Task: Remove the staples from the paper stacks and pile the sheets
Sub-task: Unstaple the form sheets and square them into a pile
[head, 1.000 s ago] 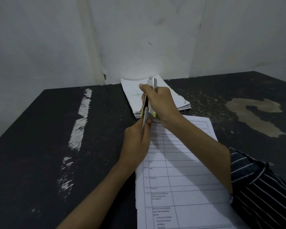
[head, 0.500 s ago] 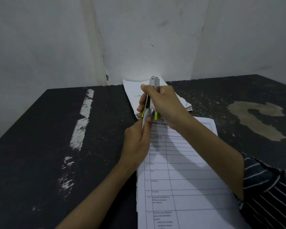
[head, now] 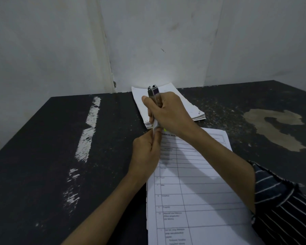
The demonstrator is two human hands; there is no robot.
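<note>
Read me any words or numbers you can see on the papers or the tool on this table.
Heading of the printed form, beside the right hand: partly covered, too blurred to read.
Its table rows: print too small and blurred to read.
The back paper pile: faint marks, unreadable.
The metal tool: no lettering visible.

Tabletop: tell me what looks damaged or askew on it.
The tabletop is worn: a tan bare patch at right, white scraped streaks at left. The far paper pile lies turned, its edges ragged.
</note>
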